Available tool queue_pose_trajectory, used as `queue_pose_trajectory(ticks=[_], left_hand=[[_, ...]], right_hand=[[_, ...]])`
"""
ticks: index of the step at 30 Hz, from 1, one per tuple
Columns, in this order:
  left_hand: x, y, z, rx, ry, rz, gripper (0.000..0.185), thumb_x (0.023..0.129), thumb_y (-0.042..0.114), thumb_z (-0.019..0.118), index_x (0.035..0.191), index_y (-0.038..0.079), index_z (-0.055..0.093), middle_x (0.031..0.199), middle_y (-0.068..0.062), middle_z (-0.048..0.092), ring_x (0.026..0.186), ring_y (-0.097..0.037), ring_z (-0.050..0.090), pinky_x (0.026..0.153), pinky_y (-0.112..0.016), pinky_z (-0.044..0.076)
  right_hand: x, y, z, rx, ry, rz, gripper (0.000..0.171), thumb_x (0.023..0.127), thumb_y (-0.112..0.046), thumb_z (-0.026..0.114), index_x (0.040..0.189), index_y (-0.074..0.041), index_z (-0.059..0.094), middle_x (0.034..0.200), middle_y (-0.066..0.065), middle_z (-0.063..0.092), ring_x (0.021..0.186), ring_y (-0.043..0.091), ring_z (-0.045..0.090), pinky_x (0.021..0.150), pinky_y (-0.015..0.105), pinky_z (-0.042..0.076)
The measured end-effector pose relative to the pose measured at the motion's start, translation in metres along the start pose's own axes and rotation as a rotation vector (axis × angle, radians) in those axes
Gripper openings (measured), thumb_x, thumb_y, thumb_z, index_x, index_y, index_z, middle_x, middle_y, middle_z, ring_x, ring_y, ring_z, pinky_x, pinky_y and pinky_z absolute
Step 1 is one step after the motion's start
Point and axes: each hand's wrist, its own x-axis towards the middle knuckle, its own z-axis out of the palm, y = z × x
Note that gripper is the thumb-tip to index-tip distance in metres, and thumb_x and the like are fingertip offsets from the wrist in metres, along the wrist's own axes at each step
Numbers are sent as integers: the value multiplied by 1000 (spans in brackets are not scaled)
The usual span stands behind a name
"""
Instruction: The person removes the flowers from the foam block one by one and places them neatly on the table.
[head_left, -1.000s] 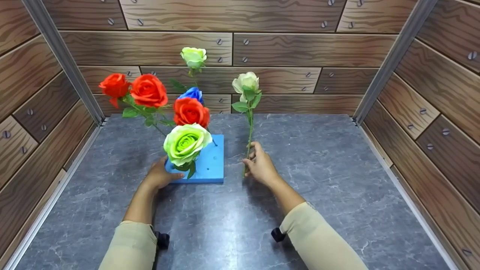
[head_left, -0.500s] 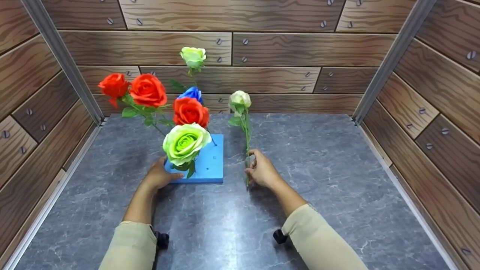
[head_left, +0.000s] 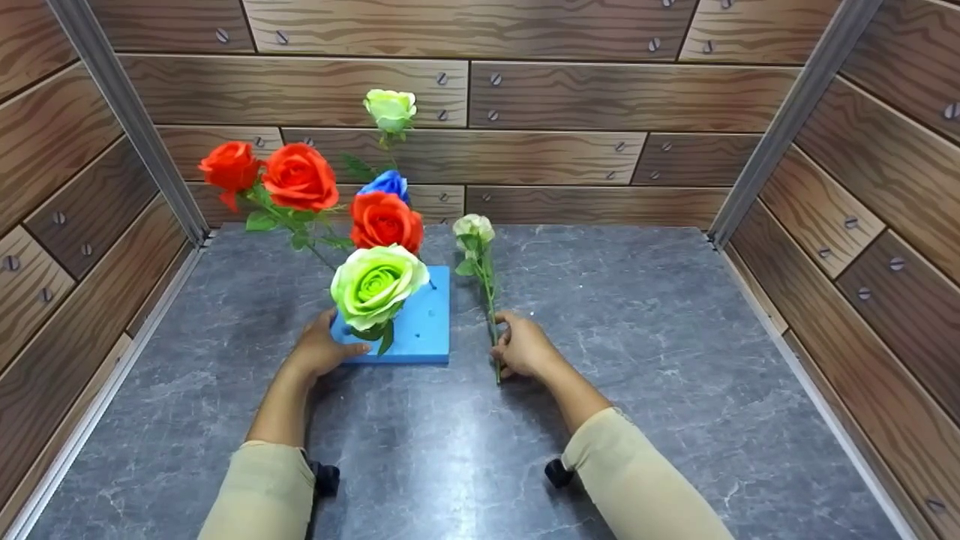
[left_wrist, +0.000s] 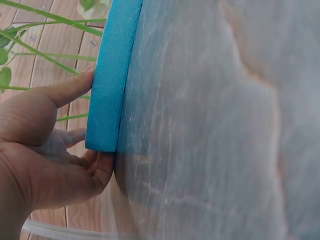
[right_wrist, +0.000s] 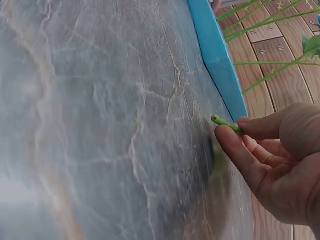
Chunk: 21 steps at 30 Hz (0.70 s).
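Forearms [head_left: 279,416] converge; right grip [head_left: 523,347] pinches stem [right_wrist: 225,123].

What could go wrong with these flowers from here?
The right hand pinches the white rose near the bottom of its stem, so it might swing or slip. The left hand grips the blue block; without that grip, the red roses leaning out leftward might help tip it.

Wood-patterned walls [head_left: 570,94] behind grey marbled tabletop [head_left: 645,322].
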Motion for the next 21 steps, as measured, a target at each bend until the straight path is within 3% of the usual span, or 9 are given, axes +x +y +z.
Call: queue_pose_trajectory(ticks=[8, 21], left_hand=[[0, 0, -2, 5, -12, -18, 111, 90, 21, 88, 171, -2, 17, 173, -37, 19, 162, -54, 22, 132, -66, 23], [-2, 1, -2, 5, -32, -18, 112, 91, 23, 87, 171, -3, 13, 174, -38, 15, 162, -56, 19, 132, -67, 24]], right_hand=[[0, -4, 5, -113, -22, -3, 55, 96, 7, 68, 150, 2, 55, 82, 7, 67, 50, 11, 63, 51, 29, 61], [0, -3, 7, -110, -9, 4, 59, 93, 6, 72, 149, 4, 55, 79, 9, 72, 47, 10, 62, 49, 29, 59]])
